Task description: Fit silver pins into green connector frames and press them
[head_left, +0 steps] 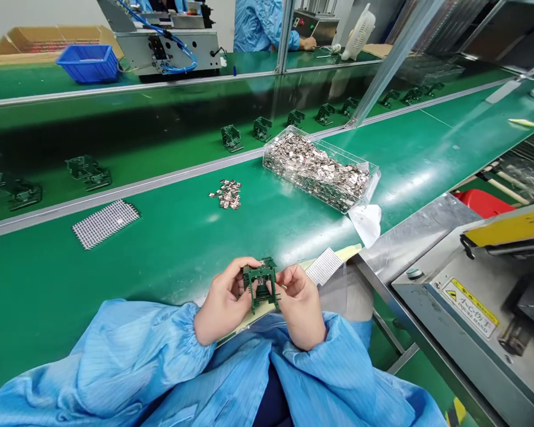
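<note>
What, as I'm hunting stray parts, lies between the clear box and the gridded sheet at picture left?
A small loose pile of flat metal pieces lies between the clear box and the gridded sheet, in the head view.

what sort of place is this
Likely a factory assembly line: the held green part resembles others lined up beyond the rail, a clear tray is heaped with small metal pieces, and the machine at right bears a warning label.

- At least ten green frames [261, 271], one in two hands [222, 305]
- One clear box [314, 193] near the counter's [173, 252] far edge
- One loose heap of metal pieces [230, 194]
- Two pale textured sheets [104, 225]
- One blue bin [89, 64]
</note>
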Demonstrator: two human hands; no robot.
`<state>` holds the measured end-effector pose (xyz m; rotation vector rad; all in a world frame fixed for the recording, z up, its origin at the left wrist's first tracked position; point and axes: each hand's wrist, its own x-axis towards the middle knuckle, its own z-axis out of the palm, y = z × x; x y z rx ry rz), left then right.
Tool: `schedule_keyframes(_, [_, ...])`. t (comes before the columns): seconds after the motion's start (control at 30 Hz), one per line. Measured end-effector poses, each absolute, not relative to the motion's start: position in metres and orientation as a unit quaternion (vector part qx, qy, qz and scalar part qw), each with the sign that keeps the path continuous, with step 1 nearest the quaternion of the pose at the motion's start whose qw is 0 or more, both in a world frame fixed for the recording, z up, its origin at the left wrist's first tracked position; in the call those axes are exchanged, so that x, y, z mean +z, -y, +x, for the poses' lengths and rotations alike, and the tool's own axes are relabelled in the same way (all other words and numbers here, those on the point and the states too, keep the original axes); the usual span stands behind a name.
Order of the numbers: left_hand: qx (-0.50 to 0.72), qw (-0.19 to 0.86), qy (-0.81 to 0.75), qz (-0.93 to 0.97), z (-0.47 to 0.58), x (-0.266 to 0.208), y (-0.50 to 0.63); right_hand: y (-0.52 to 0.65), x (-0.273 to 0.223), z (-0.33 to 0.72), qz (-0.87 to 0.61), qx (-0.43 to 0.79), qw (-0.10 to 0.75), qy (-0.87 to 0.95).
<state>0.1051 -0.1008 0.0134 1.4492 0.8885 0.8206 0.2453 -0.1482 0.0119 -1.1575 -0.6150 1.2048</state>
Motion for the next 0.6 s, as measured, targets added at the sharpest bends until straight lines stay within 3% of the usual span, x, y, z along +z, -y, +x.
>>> schedule_keyframes(0.27, [0.309,0.592,-0.331,0.666,0.137,0.026,0.113,0.183,0.017,0.276,-0.557,0.451,0.635,0.289])
schedule_keyframes(0.43, [0.323,0.669,-0.293,0.602,0.182,0.032,0.092,0.218,-0.019,0.311,-0.653,0.342,0.633,0.238])
schedule_keyframes(0.6, [0.343,0.723,-0.255,0.543,0.245,0.016,0.076,0.206,-0.049,0.323,-0.664,0.36,0.605,0.253])
